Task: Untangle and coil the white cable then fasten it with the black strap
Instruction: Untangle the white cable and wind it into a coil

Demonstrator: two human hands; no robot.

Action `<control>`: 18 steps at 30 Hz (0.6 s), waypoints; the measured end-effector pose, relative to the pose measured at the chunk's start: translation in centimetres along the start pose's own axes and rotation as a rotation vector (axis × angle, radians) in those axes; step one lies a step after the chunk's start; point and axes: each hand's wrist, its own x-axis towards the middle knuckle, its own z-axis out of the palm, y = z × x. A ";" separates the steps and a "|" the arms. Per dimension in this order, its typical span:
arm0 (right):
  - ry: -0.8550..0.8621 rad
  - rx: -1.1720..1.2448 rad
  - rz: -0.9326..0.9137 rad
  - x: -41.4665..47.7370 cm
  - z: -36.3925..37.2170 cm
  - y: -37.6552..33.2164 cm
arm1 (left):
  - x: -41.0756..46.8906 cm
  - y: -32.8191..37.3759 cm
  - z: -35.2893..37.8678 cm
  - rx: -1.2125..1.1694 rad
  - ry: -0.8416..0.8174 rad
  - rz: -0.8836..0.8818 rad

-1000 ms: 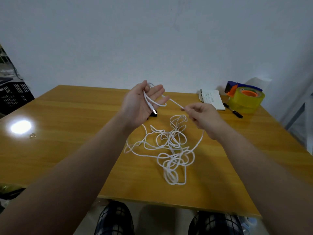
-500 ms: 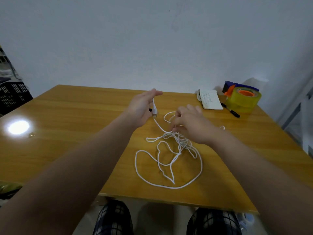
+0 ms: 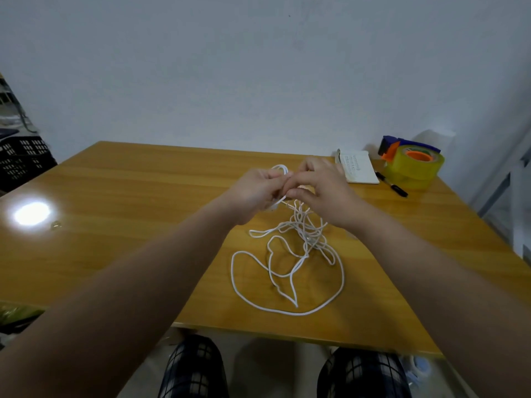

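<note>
Thin, light and floppy by the look of it: white cable [image 3: 309, 237] sprawled across the middle of the wooden table [image 3: 115, 225], a knotted clump up near the hands, wide slack loops trailing toward the near edge. One stretch raised off the surface, a small loop [image 3: 280, 168] poking out above the left hand [image 3: 255, 193]. Left fingers curled round that raised stretch, a strand running out underneath and down into the clump. Right hand [image 3: 324, 193] tucked in tight against the left, fingertips blurred; can't tell whether pinching the strand or only touching it.

Likely no weight to fight and no stiffness either. Probably slick enough to slide through a loose grip, soft enough to cinch tight if yanked. Best taken near the held end and fed out hand over hand, easing crossings apart rather than dragging through the clump.

No black strap to be seen. Further out, at the far right corner: notebook [image 3: 357, 169], black pen [image 3: 393, 185], yellow tape roll [image 3: 413, 168]. Black crate [image 3: 23, 159] off the table's left side.
</note>
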 end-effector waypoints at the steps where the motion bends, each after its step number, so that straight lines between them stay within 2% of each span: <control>1: 0.021 0.059 0.024 0.1 -0.1 0.1 | -0.1 0.1 0.0 -0.025 -0.022 -0.005; 5: 0.131 0.276 0.170 0.1 -0.6 0.5 | -0.8 1.2 0.5 0.016 -0.116 -0.101; 8: 0.148 0.309 0.220 0.0 -0.6 0.9 | -1.1 1.6 0.9 -0.065 -0.147 -0.195; 10: 0.105 0.372 0.212 0.1 -0.6 1.1 | -1.2 1.7 1.0 -0.102 -0.169 -0.215; 14: -0.083 0.516 0.225 -0.3 -0.5 1.4 | -1.0 1.2 0.6 -0.149 -0.141 -0.219; 18: -0.124 0.539 0.283 -0.6 0.2 1.4 | -0.9 0.5 0.3 -0.197 -0.146 -0.256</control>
